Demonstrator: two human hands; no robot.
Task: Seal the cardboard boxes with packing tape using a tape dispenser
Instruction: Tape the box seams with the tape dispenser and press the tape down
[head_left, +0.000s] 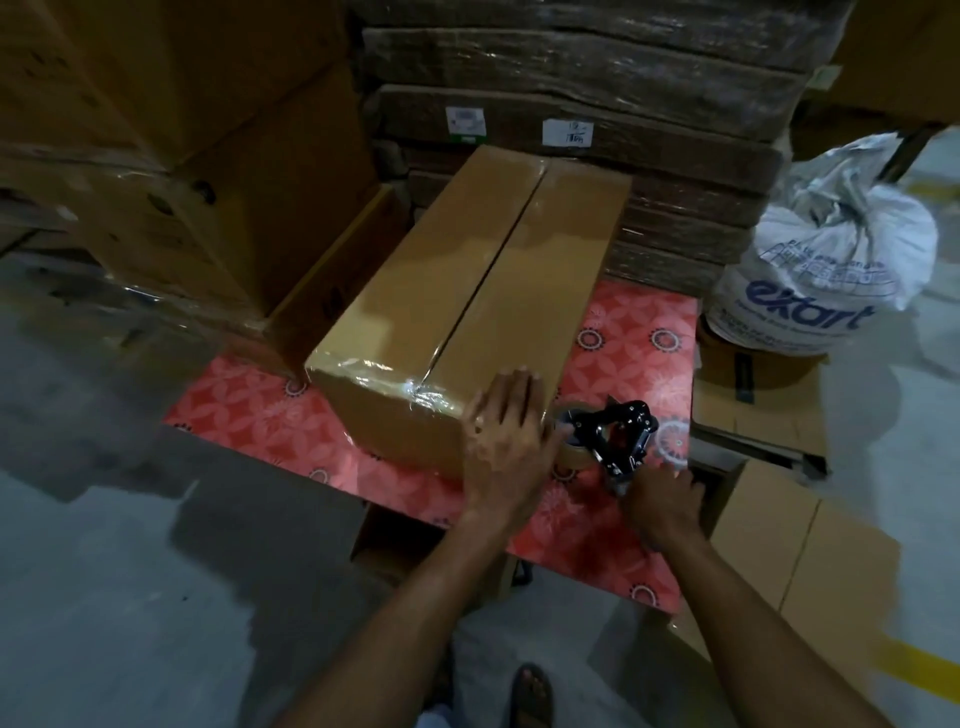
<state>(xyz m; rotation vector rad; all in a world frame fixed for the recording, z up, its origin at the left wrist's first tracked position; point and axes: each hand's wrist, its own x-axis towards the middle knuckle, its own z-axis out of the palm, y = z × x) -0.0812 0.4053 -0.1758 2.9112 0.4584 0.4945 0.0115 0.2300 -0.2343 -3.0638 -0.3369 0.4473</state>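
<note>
Near the counter's (649, 332) right edge, left hand (506, 431) lay spread on the box (467, 291) while right hand's (662, 501) grip clasped the dispenser (615, 439), whose tape might wrinkle if pulled askew.

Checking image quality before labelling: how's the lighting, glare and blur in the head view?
Head view: dim overall, corners darker; wide-angle bowing at the edges. Glare on the clear packing tape along the near edge of the long brown cardboard box. The left hand pressing the box and the right hand on the black tape dispenser are slightly soft; the white printed sack reads brightest.
</note>
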